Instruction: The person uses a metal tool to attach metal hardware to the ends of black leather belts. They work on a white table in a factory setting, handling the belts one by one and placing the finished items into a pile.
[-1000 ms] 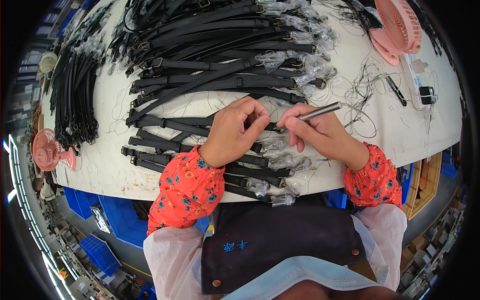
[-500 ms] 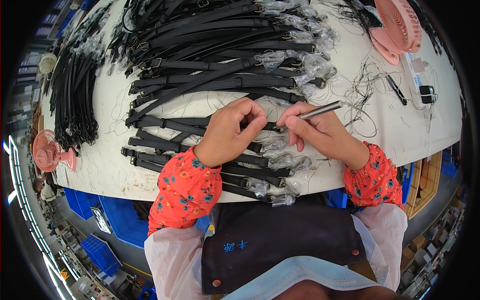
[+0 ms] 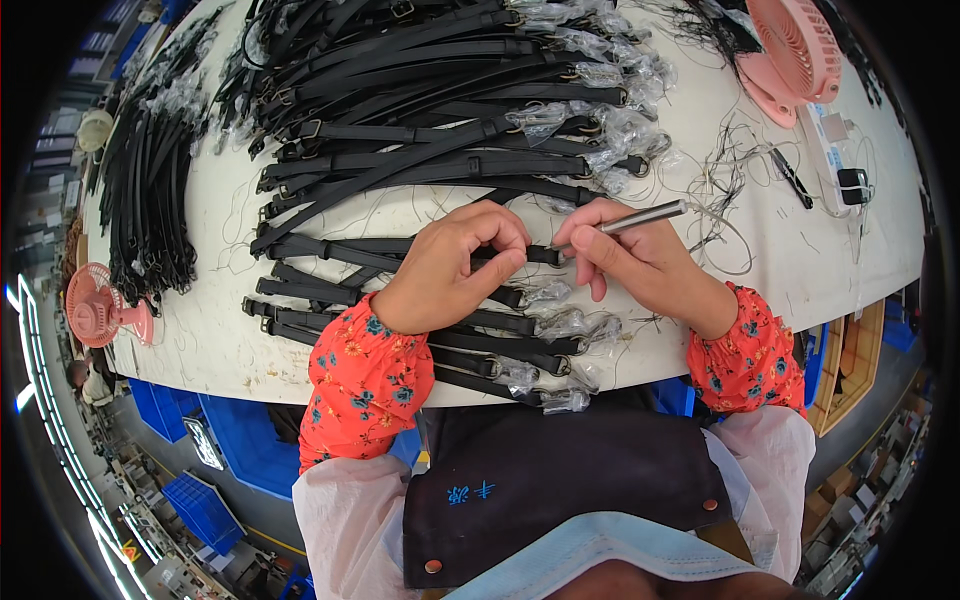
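My right hand (image 3: pixel 630 245) is closed around a slim metal pen-shaped tool (image 3: pixel 650 216) with a thin cord at its back end. The tool's front end points down-left at the buckle end of a black strap (image 3: pixel 543 256). My left hand (image 3: pixel 460 262) is over the same strap, thumb and forefinger pinched together just left of that end. Whatever is between those fingertips is too small to make out. Several more black straps (image 3: pixel 500 322) with buckles lie in front of and beneath my left hand, their ends in clear plastic wrap (image 3: pixel 580 325).
Beyond my hands is a large pile of black straps (image 3: pixel 400 75); another bundle (image 3: pixel 150 200) lies at left. Pink fans stand at the right (image 3: pixel 795 50) and left (image 3: pixel 95 305). A power strip (image 3: pixel 828 160), a black pen (image 3: pixel 792 180) and loose threads (image 3: pixel 715 185) are at right.
My left hand has shifted slightly left and down, its fingertips still pinched. The right hand and tool have barely moved, and the strap's end stays where it was.
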Motion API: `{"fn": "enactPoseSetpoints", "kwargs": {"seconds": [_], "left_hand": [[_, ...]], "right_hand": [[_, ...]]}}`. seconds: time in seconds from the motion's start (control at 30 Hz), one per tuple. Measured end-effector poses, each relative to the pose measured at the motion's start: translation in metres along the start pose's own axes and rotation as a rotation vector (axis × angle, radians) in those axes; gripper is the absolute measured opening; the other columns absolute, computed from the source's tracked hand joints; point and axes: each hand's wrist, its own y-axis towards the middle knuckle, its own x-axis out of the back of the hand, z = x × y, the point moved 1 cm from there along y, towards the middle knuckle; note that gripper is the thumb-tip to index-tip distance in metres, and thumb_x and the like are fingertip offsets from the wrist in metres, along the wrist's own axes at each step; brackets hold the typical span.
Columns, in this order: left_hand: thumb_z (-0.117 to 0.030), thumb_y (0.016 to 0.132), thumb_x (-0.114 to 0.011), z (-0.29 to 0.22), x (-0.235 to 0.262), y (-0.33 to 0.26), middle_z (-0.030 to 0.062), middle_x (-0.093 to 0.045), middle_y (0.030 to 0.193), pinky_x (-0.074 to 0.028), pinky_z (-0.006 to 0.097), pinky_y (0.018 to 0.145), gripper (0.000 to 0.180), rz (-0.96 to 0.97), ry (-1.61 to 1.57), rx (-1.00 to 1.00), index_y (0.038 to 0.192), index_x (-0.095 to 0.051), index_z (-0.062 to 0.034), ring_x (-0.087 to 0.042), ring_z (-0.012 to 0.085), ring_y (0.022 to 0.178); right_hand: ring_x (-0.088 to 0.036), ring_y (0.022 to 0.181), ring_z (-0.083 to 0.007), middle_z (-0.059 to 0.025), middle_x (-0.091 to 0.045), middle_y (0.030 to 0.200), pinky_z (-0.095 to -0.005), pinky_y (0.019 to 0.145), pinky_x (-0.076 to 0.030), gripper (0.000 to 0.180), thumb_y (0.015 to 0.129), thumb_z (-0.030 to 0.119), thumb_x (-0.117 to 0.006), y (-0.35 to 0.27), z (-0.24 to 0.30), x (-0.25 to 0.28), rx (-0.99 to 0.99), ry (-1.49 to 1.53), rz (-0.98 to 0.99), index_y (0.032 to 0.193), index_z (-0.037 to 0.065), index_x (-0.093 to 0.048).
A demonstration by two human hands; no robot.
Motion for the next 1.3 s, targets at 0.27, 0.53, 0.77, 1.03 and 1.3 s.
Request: {"fn": "enactPoseSetpoints", "kwargs": {"seconds": [0.27,0.53,0.77,1.03,1.3], "left_hand": [[-0.007,0.094,-0.068,0.0,0.0,0.0,0.0094,-0.066,0.106,-0.049,0.033,0.091,0.008,0.002,0.011,-0.012,0.093,-0.064,-0.0011,-0.062,0.0191,0.099],[-0.008,0.09,-0.072,-0.001,0.002,-0.003,0.0096,-0.064,0.115,-0.047,0.035,0.095,0.009,0.007,-0.017,-0.041,0.095,-0.065,-0.0046,-0.062,0.022,0.104],[-0.009,0.08,-0.08,-0.004,-0.005,-0.001,0.0089,-0.064,0.117,-0.045,0.041,0.095,0.024,-0.162,0.49,-0.19,0.101,-0.068,-0.0072,-0.059,0.0313,0.103],[-0.003,0.079,-0.079,-0.005,-0.012,-0.003,0.0049,-0.068,0.101,-0.051,0.038,0.079,0.021,-0.201,0.661,-0.293,0.096,-0.068,-0.0066,-0.062,0.0267,0.09],[0.0,0.082,-0.078,-0.009,-0.012,-0.006,0.0081,-0.067,0.1,-0.052,0.031,0.067,0.015,-0.138,0.228,-0.122,0.092,-0.068,-0.003,-0.064,0.0209,0.078]], "right_hand": [[-0.063,0.062,-0.0086,-0.0034,-0.066,0.077,-0.0226,0.056,-0.047,0.028,0.109,0.027,-0.052,0.001,0.0,0.0,0.006,-0.028,0.006,0.111,0.001,-0.063],[-0.063,0.062,-0.0083,-0.0032,-0.066,0.077,-0.0227,0.056,-0.048,0.027,0.109,0.026,-0.053,0.0,0.0,-0.001,0.0,-0.003,-0.004,0.111,0.001,-0.063],[-0.062,0.068,-0.008,-0.0034,-0.064,0.082,-0.0225,0.06,-0.05,0.028,0.11,0.027,-0.052,-0.002,-0.002,0.001,0.044,0.067,-0.065,0.117,0.002,-0.061],[-0.063,0.075,-0.0098,-0.0053,-0.065,0.089,-0.0245,0.07,-0.051,0.029,0.111,0.026,-0.049,0.001,-0.002,0.0,0.156,0.056,-0.115,0.123,0.002,-0.06],[-0.064,0.077,-0.0108,-0.0066,-0.066,0.092,-0.0247,0.072,-0.051,0.031,0.112,0.028,-0.048,0.001,-0.004,0.001,0.159,0.058,-0.129,0.125,0.002,-0.058]]}}
